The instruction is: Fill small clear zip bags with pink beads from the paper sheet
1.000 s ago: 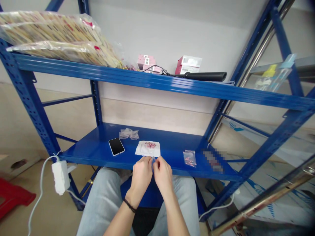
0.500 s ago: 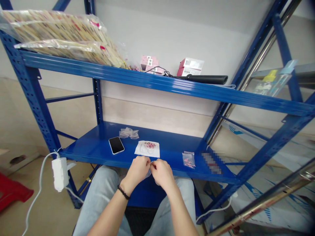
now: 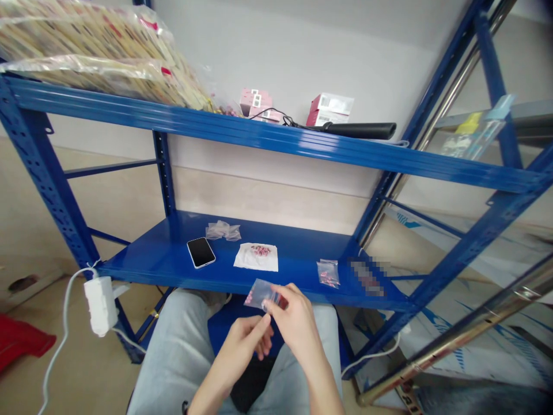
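My right hand (image 3: 294,314) pinches the top edge of a small clear plastic bag (image 3: 259,294) between thumb and fingers. Small pink pieces lie in the bag's lower left corner. Just below, my left hand (image 3: 248,339) is loosely curled with its thumb apart from the fingers, the thumb tip close to my right thumb; I see nothing in it. Beyond the hands, a white paper sheet (image 3: 254,264) on the blue shelf (image 3: 298,282) bears a heap of small pink pieces (image 3: 261,250). To the right lie filled small bags (image 3: 328,273) with pink pieces inside.
A phone (image 3: 201,252) lies left of the paper, with clear plastic bags (image 3: 223,230) behind it. The upper shelf (image 3: 259,135) carries large packed bags (image 3: 95,63), pink boxes (image 3: 330,109) and a black tube (image 3: 367,131). A white power strip (image 3: 100,305) hangs at the left post.
The small bag has come up into view in my right hand, above the shelf's front edge. My left hand has moved down and away from it. The view has shifted slightly.
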{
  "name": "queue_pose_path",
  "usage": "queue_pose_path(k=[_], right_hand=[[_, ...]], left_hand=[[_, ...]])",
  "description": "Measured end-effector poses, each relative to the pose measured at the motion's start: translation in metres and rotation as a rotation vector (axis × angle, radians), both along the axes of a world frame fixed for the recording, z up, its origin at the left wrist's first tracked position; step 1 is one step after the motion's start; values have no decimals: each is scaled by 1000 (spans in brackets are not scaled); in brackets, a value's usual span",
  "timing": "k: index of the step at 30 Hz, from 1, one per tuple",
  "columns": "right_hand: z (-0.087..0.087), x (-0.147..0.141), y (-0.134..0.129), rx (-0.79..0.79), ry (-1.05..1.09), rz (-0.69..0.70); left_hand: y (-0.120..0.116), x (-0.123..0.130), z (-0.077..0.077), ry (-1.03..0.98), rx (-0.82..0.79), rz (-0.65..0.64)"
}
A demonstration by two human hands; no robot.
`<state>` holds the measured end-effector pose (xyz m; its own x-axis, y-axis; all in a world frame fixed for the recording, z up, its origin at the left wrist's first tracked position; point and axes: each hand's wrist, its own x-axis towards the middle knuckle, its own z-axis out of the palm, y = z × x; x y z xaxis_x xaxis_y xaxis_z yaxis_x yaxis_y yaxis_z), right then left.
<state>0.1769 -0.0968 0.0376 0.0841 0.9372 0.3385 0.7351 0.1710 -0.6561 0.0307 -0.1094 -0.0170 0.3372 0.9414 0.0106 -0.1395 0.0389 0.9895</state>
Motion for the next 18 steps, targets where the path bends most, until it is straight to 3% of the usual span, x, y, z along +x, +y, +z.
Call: queue_pose_path(k=[3, 6, 9, 11, 16, 18], right_hand=[[-9, -9, -4, 53, 214, 40], [-27, -22, -7, 60, 403, 108], [-49, -33, -10, 78, 567, 125], [-63, -38, -11, 80, 751, 106], [-89, -53, -8, -28, 1545, -32], [-99, -60, -4, -103, 1704, -26]], left_hand=[[-2, 13, -5, -567, -212, -30], [11, 27, 7, -856, -374, 89], [23, 34, 19, -928, -500, 344], [27, 36, 19, -946, -511, 465], [22, 39, 1, -865, -301, 514], [19, 40, -5, -780, -234, 535]])
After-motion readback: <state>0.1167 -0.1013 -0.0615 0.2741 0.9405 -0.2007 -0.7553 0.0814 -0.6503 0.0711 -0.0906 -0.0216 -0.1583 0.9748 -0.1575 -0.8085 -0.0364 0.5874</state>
